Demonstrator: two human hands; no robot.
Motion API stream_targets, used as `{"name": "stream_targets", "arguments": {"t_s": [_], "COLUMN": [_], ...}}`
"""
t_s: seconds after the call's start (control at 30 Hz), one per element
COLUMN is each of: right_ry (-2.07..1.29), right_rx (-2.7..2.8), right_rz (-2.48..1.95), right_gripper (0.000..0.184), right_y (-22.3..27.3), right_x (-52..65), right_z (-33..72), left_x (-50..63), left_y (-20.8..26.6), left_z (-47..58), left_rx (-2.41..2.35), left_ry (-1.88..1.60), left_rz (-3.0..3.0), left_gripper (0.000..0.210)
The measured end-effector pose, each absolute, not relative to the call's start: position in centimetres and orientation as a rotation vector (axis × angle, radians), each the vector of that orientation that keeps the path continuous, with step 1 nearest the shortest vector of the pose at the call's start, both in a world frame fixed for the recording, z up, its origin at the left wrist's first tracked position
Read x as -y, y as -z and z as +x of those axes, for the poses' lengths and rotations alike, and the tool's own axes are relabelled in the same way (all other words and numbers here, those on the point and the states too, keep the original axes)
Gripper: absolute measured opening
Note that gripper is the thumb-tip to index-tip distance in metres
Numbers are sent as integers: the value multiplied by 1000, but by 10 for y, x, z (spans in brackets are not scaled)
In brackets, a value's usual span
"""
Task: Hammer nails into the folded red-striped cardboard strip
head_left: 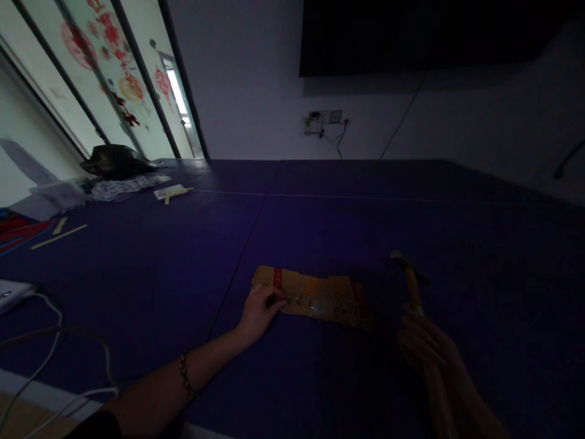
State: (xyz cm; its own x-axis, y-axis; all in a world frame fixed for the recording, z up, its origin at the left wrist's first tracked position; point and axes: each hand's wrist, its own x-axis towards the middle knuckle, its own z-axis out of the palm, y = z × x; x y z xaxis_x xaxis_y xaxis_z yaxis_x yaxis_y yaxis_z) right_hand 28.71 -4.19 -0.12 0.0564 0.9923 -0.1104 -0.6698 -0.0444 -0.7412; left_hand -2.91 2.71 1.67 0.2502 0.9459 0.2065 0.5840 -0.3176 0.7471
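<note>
A hammer [412,291] with a metal head and a wooden handle is gripped in my right hand [427,344], held up at the right of the board. The tan board [336,292] lies flat on the dark blue tabletop, with red and orange patches, many small dark dots and a shiny clear spot near its middle. On the board's left part rests my left hand [261,311], its thumb and fingers drawn together in a pinch. Whatever is between those fingertips is too small and dark to make out.
The dark blue table [329,231] stretches to the wall. White cables [50,347] and a white device [13,296] lie at the left edge. A black bag [116,161], plastic packets [125,188] and yellow strips [59,236] sit at the far left.
</note>
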Motion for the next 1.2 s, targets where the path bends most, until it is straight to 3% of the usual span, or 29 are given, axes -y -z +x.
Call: {"name": "stream_targets", "arguments": {"t_s": [0.3, 0.4, 0.7, 0.83, 1.03, 1.2], "right_ry": [-1482, -1498, -1574, -1362, -1301, -1227], "right_rx": [513, 540, 582, 557, 710, 1203], "right_rz": [-806, -790, -857, -1108, -1344, -1507], "right_gripper": [21, 14, 39, 25, 34, 25], "right_y": [-5, 0, -10, -45, -69, -71], "right_x": [44, 43, 40, 57, 96, 97], "right_z": [287, 289, 287, 261, 173, 122], "left_x": [-27, -26, -28, -29, -30, -30], "left_y": [-17, -15, -15, -13, -13, -14], "left_z": [-29, -30, -30, -29, -28, -26], "left_rx": [-1469, -1492, -1512, -1506, -1518, -1520], "left_ry": [-866, -882, -868, -874, -871, -876], "left_rz": [2028, 2006, 1990, 1992, 1998, 1998], "left_gripper": [4, 3, 5, 5, 4, 6]}}
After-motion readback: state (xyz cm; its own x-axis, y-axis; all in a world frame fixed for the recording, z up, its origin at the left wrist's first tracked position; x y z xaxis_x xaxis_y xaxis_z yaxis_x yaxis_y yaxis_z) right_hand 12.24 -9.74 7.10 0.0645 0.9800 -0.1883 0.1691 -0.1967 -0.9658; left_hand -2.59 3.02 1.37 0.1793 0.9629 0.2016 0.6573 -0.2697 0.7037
